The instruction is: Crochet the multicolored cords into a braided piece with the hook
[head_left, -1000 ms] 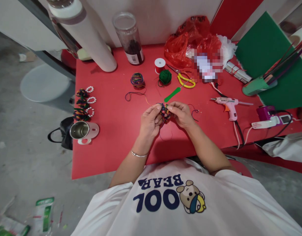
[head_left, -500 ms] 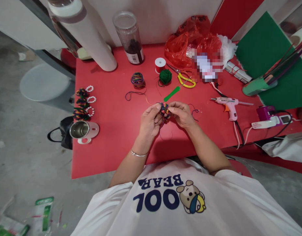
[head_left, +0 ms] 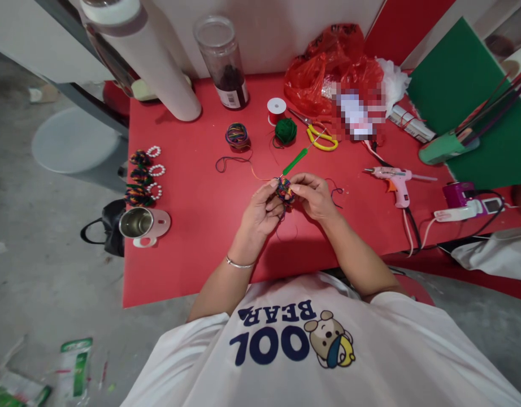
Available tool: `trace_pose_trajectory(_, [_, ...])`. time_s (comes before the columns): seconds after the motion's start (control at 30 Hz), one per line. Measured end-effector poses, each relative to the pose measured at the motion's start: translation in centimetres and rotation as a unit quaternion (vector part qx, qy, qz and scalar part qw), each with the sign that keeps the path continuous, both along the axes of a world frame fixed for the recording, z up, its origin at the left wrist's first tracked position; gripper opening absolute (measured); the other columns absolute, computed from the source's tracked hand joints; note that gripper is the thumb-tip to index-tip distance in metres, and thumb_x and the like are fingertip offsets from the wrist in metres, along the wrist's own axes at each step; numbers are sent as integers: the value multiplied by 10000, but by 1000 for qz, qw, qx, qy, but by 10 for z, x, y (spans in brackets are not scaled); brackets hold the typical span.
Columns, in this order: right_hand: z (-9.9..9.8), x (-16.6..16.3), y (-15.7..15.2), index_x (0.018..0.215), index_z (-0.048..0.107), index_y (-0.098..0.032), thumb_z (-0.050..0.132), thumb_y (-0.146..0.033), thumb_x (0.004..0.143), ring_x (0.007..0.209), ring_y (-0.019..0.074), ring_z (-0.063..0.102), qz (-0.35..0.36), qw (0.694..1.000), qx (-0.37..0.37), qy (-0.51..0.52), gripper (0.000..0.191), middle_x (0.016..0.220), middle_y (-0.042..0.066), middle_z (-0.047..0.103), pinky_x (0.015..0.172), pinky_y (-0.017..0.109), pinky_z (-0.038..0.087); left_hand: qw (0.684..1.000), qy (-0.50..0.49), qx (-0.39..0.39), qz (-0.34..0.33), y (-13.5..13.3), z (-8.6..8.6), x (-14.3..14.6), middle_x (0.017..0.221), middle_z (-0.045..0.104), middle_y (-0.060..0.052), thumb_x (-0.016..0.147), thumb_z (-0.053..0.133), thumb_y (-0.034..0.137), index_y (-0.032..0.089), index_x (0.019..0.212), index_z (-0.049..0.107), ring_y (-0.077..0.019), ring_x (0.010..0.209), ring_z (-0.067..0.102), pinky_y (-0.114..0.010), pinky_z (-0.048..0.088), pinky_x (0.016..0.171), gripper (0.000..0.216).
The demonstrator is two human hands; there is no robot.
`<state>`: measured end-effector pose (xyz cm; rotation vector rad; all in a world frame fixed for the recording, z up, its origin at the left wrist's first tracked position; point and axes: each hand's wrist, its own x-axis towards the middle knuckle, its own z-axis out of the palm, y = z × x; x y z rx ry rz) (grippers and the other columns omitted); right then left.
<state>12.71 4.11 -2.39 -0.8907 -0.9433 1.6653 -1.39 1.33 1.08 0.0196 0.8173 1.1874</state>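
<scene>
Both hands meet over the middle of the red table (head_left: 192, 243). My left hand (head_left: 260, 209) and my right hand (head_left: 313, 195) pinch a small multicoloured thread knot (head_left: 285, 190) between the fingertips. A thin strand runs from it up to the multicoloured thread ball (head_left: 237, 135). A green-handled hook (head_left: 298, 158) lies on the table just beyond the knot, close to my right fingertips. A silver bracelet sits on my left wrist.
Behind the hands: a green thread ball (head_left: 285, 130), red spool (head_left: 276, 110), yellow scissors (head_left: 322, 138), jar (head_left: 224, 62), red plastic bag (head_left: 332, 65). Pink glue gun (head_left: 394, 181) at right. Finished thread-and-bead pieces (head_left: 144, 175) and a steel cup (head_left: 135, 223) at left edge.
Both hands with the knot shifted slightly away from me, and the knot looks smaller and tighter. The other things on the table kept their places.
</scene>
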Motion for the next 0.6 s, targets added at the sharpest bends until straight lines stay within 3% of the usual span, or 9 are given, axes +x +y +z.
trace_pose_trajectory(0.17, [6,-1,1,788,685,-211,895,-419,652,555,99,618,45,997,-50,28,326,639,-40,701,560,227,522,1000,5,5,-24,0,0,1,593,584,43,935,695,142,141,761,601,26,348,261,-92,164,337,198])
trace_pose_trajectory(0.37, [6,-1,2,769,683,-199,915,-461,641,523,97,626,48,995,-74,37,373,624,-32,708,503,207,504,1000,-17,-25,-7,1,-1,0,530,486,76,968,640,119,139,747,589,23,333,241,-94,148,330,228])
trace_pose_trajectory(0.6, [3,0,0,755,681,-197,969,-456,602,512,93,620,55,997,-63,4,417,618,-33,713,501,205,521,1000,1,-20,0,1,0,0,555,508,73,933,698,127,140,741,588,27,343,244,-97,151,332,221])
